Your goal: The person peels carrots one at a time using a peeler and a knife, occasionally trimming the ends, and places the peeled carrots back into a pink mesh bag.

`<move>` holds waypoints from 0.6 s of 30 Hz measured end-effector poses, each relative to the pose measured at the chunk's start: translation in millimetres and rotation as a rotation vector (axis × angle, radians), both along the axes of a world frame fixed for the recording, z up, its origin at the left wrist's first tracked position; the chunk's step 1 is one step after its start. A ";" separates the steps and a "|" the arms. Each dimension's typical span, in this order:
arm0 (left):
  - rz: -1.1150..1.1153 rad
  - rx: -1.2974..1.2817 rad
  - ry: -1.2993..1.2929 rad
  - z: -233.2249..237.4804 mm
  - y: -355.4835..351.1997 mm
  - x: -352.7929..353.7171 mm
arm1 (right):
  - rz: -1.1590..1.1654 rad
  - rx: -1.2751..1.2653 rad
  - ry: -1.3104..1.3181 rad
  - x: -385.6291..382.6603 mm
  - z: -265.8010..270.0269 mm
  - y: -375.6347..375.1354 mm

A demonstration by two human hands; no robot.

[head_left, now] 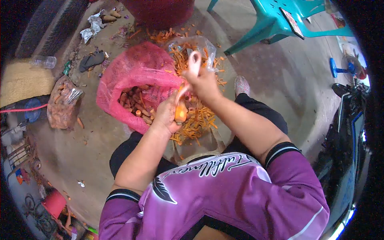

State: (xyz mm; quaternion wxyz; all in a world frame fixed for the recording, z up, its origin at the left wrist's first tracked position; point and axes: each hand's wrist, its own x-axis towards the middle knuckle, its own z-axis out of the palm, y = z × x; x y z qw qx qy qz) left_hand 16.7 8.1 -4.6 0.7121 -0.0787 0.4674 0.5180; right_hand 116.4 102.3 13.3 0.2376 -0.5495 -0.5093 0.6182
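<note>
My left hand (166, 116) is closed around a carrot (181, 112), whose bright orange peeled flesh shows at the near end. In my right hand (205, 86) is a peeler with a pale pink, looped handle (194, 63). The peeler's working end lies at the carrot, smeared and partly covered by my fingers. Just left of my hands, a pink mesh sack (114, 86) lies with its mouth toward me and unpeeled carrots (138, 106) inside. Orange peelings (200, 122) are heaped below my hands, and more lie on a clear plastic bag (208, 44) beyond them.
A teal plastic chair (266, 24) with a flat device (292, 23) on it stands at upper right. A dark red tub (158, 12) is at the top. Left are a filled plastic bag (64, 103) and a clear bottle (44, 62). A motorcycle (344, 140) stands at right.
</note>
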 end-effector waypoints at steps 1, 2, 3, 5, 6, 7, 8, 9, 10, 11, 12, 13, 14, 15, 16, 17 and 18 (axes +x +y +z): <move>-0.055 -0.031 -0.053 8.4 -1.9 2.0 | -0.145 0.087 0.121 -0.3 -13.9 11.9; -0.092 -0.040 -0.110 8.7 -2.1 2.5 | -0.213 0.035 0.057 8.9 -23.3 27.6; -0.130 -0.049 -0.168 8.3 -2.2 3.1 | -0.319 0.033 0.168 8.6 -25.6 37.5; -0.134 -0.066 -0.281 4.7 -2.2 1.2 | -0.372 0.011 0.229 11.1 -29.7 39.5; -0.098 -0.072 -0.335 1.4 -1.9 -2.1 | -0.315 -0.010 0.180 9.0 -15.6 32.1; -0.059 -0.078 -0.390 1.4 -0.7 -4.3 | -0.256 -0.030 0.131 5.3 -6.8 23.4; -0.060 -0.068 -0.324 4.3 -0.2 -4.1 | -0.196 0.059 0.146 -0.3 -11.2 12.2; -0.061 -0.059 -0.258 13.1 1.3 -2.1 | -0.112 0.018 0.155 -2.0 -9.9 2.3; -0.063 -0.051 -0.193 17.9 2.0 -0.9 | -0.028 -0.023 0.163 -2.3 -9.4 -3.5; -0.102 -0.055 -0.183 14.9 1.2 -1.0 | -0.051 -0.082 0.176 -1.7 -15.9 -0.5; -0.140 -0.058 -0.172 9.1 -1.2 -3.5 | -0.122 -0.042 0.155 -1.7 -19.2 6.6; -0.178 -0.062 -0.161 6.3 -1.8 -4.3 | -0.192 -0.004 0.136 1.1 -22.8 17.8; -0.195 -0.056 -0.049 6.3 -1.8 -2.5 | -0.262 0.034 0.117 3.3 -25.3 27.0; -0.210 -0.049 0.064 7.4 -1.3 1.7 | -0.349 0.071 0.183 3.1 -21.1 32.3; -0.228 -0.043 0.177 9.0 -0.8 4.7 | -0.349 0.044 0.222 2.9 -16.6 32.6; -0.219 -0.056 0.148 12.9 -0.3 5.5 | -0.350 0.017 0.260 3.1 -10.6 31.7; -0.210 -0.068 0.117 18.0 0.5 6.1 | -0.351 -0.009 0.298 2.9 -6.0 29.2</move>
